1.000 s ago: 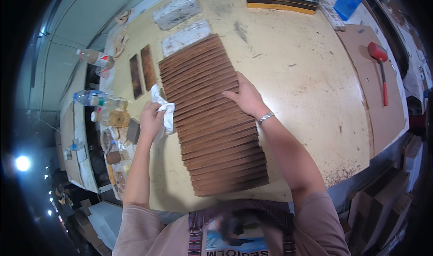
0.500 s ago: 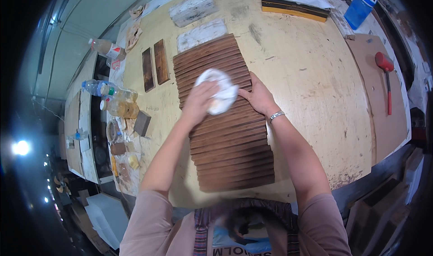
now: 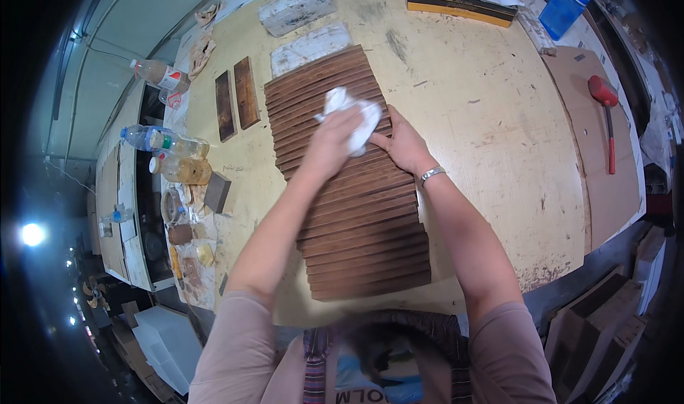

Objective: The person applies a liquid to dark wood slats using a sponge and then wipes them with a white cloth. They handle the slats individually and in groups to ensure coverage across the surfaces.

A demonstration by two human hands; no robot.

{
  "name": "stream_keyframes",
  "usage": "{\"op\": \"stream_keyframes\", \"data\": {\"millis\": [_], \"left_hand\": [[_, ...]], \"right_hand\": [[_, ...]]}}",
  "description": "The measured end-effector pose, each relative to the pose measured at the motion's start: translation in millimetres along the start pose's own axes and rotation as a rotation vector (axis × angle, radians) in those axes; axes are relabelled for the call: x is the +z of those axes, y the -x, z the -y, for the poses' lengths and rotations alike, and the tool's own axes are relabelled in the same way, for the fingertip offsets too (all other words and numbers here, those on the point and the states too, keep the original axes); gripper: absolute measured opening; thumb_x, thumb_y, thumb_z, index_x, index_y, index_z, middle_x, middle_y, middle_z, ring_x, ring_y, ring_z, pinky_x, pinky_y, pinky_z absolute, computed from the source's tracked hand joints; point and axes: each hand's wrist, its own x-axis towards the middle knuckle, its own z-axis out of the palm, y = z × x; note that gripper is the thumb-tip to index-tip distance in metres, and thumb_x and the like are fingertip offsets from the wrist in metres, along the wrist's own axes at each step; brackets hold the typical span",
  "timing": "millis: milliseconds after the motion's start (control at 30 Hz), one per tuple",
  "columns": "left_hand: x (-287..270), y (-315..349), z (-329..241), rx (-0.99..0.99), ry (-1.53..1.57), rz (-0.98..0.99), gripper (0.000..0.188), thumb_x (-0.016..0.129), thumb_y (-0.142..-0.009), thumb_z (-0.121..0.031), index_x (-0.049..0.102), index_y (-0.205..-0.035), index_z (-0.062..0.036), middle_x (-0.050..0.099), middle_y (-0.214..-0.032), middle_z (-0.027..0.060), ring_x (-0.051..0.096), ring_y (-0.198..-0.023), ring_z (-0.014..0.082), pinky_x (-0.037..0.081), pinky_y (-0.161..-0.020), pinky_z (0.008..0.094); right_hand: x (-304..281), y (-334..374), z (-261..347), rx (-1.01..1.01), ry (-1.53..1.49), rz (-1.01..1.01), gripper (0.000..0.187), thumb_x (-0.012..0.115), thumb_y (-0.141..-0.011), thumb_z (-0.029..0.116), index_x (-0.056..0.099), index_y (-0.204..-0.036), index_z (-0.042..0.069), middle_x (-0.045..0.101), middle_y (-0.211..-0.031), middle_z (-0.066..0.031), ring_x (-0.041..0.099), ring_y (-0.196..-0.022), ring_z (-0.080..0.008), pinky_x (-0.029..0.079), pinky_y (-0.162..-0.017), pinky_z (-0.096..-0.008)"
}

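Note:
A row of dark brown wooden slats (image 3: 363,219) lies side by side on the pale worktable (image 3: 491,154), their ends slightly uneven. My left hand (image 3: 333,142) presses a white cloth (image 3: 365,125) onto the upper part of the slats, fingers closed over it and blurred by motion. At the right edge of the row, my right hand (image 3: 405,144) rests with thumb on the slats and fingers along their ends, gripping that side. Two separate dark wood strips (image 3: 246,92) lie to the left of the row.
Beyond the slats lie two whitish paint-marked blocks (image 3: 298,6). Several plastic bottles (image 3: 182,169) and a grey block (image 3: 217,192) line the left side. To the right are a red mallet (image 3: 603,92) on cardboard, a blue jug (image 3: 565,8) and a black-and-yellow box (image 3: 459,8).
My left hand has moved the cloth slightly up and to the right across the slats, closer to my right hand. The right hand keeps its place at the edge.

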Motion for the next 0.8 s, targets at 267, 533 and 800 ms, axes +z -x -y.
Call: {"op": "stream_keyframes", "data": {"millis": [267, 533, 800], "left_hand": [[4, 13, -8, -0.049, -0.083, -0.045, 0.044, 0.05, -0.088, 0.009, 0.063, -0.13, -0.0003, 0.058, -0.14, 0.0216, 0.052, -0.132, 0.0376, 0.038, -0.114, 0.0424], [-52, 81, 49, -0.114, -0.125, -0.094, 0.032, 0.061, -0.083, 0.008, 0.077, -0.108, -0.0054, 0.072, -0.118, 0.0112, 0.064, -0.114, 0.0288, 0.049, -0.102, 0.038], [-19, -29, 3, -0.067, -0.001, -0.104, 0.028, 0.058, -0.093, -0.007, 0.072, -0.117, -0.0019, 0.067, -0.128, 0.0159, 0.06, -0.12, 0.0326, 0.045, -0.107, 0.0399]], "right_hand": [[-10, -4, 18, 0.108, -0.045, 0.22, 0.086, 0.075, -0.088, 0.032, 0.032, -0.15, -0.01, 0.053, -0.142, -0.0305, 0.052, -0.133, -0.0375, 0.041, -0.111, -0.0379], [3, -5, -5, 0.047, 0.0, 0.052, 0.068, 0.075, -0.087, 0.033, 0.047, -0.137, -0.004, 0.062, -0.129, -0.0272, 0.059, -0.121, -0.0417, 0.048, -0.1, -0.0444], [-4, -5, 11, 0.099, -0.09, 0.186, 0.068, 0.073, -0.091, 0.029, 0.044, -0.144, -0.001, 0.061, -0.134, -0.0227, 0.061, -0.122, -0.0339, 0.046, -0.104, -0.0383]]}}
